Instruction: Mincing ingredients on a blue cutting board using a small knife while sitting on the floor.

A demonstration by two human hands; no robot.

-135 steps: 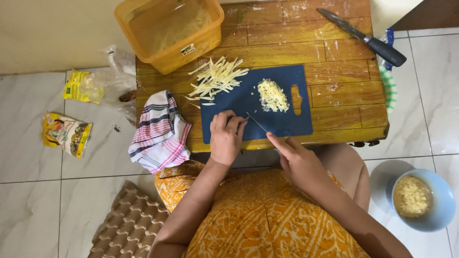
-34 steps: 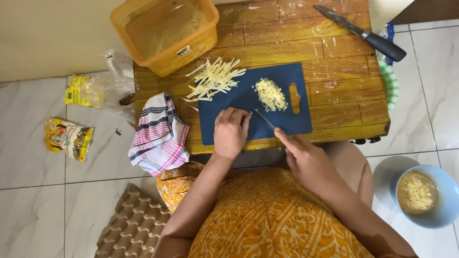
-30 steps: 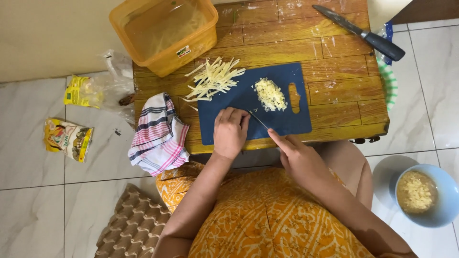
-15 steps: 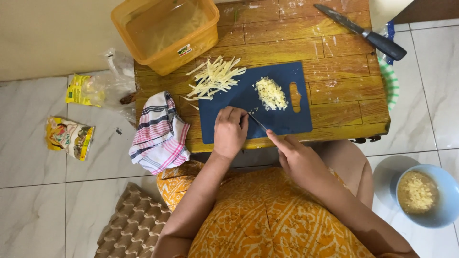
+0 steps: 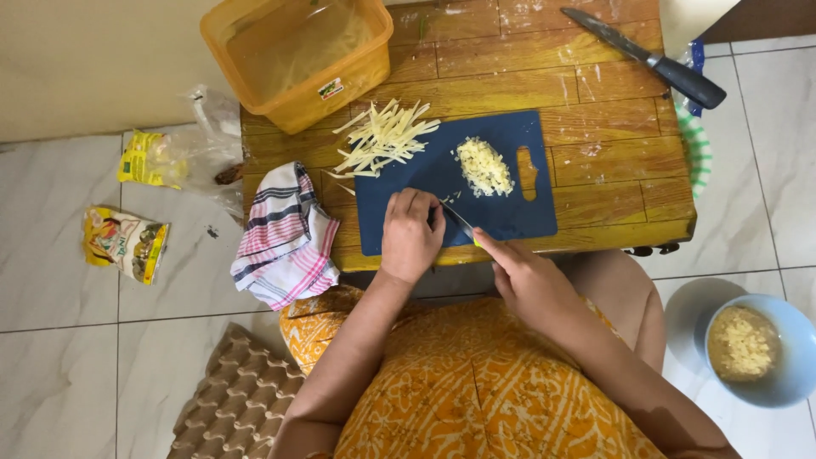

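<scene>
A dark blue cutting board [image 5: 510, 208] lies on a low wooden table [image 5: 595, 110]. My left hand [image 5: 410, 234] presses down on the board's near left part, fingers curled over something I cannot make out. My right hand [image 5: 527, 276] grips a small knife [image 5: 459, 219] whose blade points toward my left fingers. A heap of finely chopped pale pieces [image 5: 484, 166] sits mid-board. Pale yellow strips [image 5: 382, 140] lie across the board's far left corner and the table.
An orange plastic tub [image 5: 297, 55] stands at the table's far left; a large dark-handled knife [image 5: 650, 55] lies far right. A striped cloth [image 5: 285, 238] hangs off the left edge. Packets [image 5: 126, 242], an egg tray [image 5: 238, 399] and a blue bowl [image 5: 765, 348] of chopped pieces sit on the tiled floor.
My right hand and the small knife shift slightly back and forth beside my left fingers. The left hand stays in place on the board. The heaps look the same.
</scene>
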